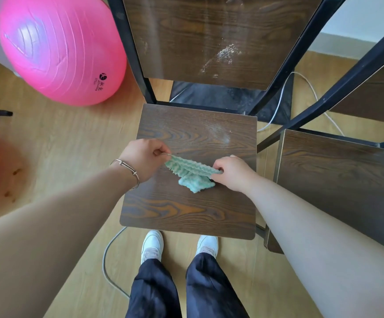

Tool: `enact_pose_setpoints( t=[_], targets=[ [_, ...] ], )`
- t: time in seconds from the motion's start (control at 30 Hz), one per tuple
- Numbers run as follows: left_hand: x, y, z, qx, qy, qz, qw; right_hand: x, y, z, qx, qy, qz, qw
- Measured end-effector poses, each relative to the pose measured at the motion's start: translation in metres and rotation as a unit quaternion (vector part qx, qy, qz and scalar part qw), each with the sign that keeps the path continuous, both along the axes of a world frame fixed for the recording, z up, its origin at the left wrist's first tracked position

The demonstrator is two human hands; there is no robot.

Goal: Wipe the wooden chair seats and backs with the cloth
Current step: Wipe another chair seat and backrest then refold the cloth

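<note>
Preparation seemed the step in hand: the green cloth (192,174) was stretched between both hands at mid-frame, over the chair seat (186,210), apparently being straightened before wiping. The left hand (144,157) pinched one corner with curled fingers; the right hand (231,172) pinched the opposite end, slack drooping below. Pale dusty smears (223,134) marked the seat's upper right and the chair back (186,37) above, so the next move likely called for pressing the cloth flat there
</note>
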State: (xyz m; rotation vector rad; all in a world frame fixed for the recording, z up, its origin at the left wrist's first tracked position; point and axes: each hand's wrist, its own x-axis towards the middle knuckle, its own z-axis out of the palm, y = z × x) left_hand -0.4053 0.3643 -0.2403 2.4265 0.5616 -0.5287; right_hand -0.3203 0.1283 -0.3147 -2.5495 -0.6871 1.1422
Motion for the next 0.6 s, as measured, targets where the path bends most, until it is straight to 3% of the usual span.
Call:
enact_pose_setpoints(
  t=[0.2,0.33,0.6],
  targets=[
    [0.002,0.023,0.01,0.008,-0.003,0.006,1.0,0.012,-0.004,0.016,-0.002,-0.025,0.01,1.0],
    [0.008,0.038,0.018,0.011,-0.015,-0.005,1.0,0.025,-0.005,0.038,0.048,-0.073,-0.044,0.995],
    [0.025,0.055,0.054,0.004,-0.129,-0.006,0.992,0.051,0.001,0.094,0.14,-0.194,-0.11,0.965]
  ],
)
